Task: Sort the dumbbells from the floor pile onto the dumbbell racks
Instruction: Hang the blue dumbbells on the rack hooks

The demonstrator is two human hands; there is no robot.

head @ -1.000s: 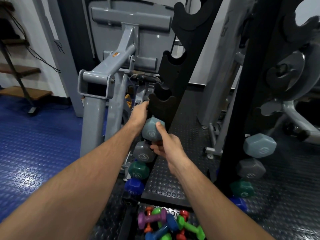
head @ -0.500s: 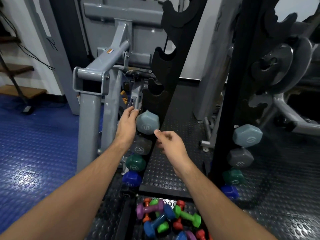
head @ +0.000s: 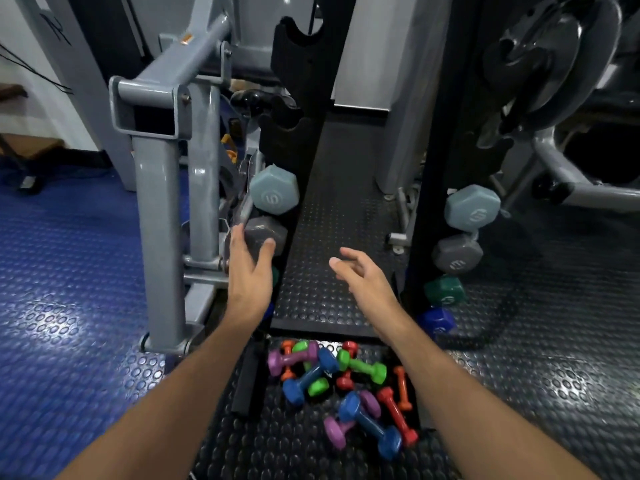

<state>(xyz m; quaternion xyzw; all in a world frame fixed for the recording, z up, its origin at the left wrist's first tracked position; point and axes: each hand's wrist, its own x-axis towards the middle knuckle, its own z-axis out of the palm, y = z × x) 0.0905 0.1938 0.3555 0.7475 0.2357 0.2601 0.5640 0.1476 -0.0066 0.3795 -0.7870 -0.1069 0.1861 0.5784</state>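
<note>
We face the black dumbbell rack [head: 304,109], w/ hex dumbbells seated low on both sides: pale blue-grey [head: 274,189] on top, dark grey [head: 265,233] under it, green [head: 444,290] and blue [head: 437,321] lower on the right side. Grey machine frame [head: 161,188] crowds the rack's left side. The floor pile [head: 341,386], small purple, blue, green, red and orange dumbbells, lies tangled on the studded floor mat [head: 332,237] just in front of us, between our forearms.

Left hand [head: 249,268] is spread, fingers relaxed, touching the dark grey hex head w/o gripping it. Right hand [head: 363,277] is loosely spread over the mat, holding nothing.

Risks, as we judge: pile is interlocked, so pulling one piece may roll others off or under the rack; tight gap by the frame could pinch our left fingers; small neoprene pieces may not fit the wide cradles & could slip.
</note>
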